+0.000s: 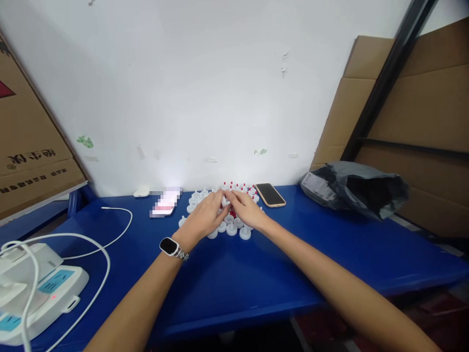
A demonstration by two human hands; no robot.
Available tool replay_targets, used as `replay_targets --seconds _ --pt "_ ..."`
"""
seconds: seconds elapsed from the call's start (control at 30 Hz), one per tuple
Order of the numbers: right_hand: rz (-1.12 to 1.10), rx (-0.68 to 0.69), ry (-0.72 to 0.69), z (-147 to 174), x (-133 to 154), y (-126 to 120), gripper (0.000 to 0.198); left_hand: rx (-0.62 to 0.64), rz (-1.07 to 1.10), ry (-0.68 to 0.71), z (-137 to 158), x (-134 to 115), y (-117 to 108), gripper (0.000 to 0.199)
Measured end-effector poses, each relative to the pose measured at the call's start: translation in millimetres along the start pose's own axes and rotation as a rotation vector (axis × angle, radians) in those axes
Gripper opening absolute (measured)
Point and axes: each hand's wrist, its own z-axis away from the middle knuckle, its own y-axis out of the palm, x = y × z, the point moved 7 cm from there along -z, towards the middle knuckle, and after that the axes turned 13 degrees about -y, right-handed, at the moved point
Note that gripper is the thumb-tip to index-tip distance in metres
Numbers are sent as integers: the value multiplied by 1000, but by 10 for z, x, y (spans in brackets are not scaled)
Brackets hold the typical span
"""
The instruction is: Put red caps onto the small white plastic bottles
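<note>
My left hand [208, 214], with a watch [169, 246] on its wrist, meets my right hand [249, 209] above a cluster of small parts. The fingers of both are closed and pinch together at the tips. Between them shows a bit of a white nozzle cap [224, 201]; most of it is hidden. Around and beneath the hands stand several white nozzle caps [245, 232], upright with plain tips. Behind the right hand, more caps carry small red tips [231, 184]. Loose red tips [233, 214] lie in a little heap just under the fingers.
A phone [270, 194] lies right of the caps, a blurred-out lit screen [166, 201] left of them. A grey plastic bag [351, 188] sits at the right. A power strip [62, 293] with white cables [106, 254] occupies the left of the blue table [227, 288]. A white wall stands behind.
</note>
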Motion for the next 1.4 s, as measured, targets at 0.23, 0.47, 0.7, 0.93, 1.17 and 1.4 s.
replay_targets --seconds 0.23,0.47,0.7,0.93,1.17,1.4 --pt "-248 -158 84 98 105 132 46 12 575 -161 -40 17 34 23" --pt "-246 -316 90 60 40 -21 44 -160 1060 -396 -59 173 16 36" --pt "287 -25 19 -25 -84 -112 38 2 985 -523 -91 482 101 50" --pt "203 83 10 -31 -87 -107 35 -6 749 -450 -130 421 186 39" --pt "-218 -69 -24 27 52 -394 29 133 788 -356 -123 63 299 36" --pt "250 -49 74 156 -361 -939 11 48 441 -267 -307 -211 211 36"
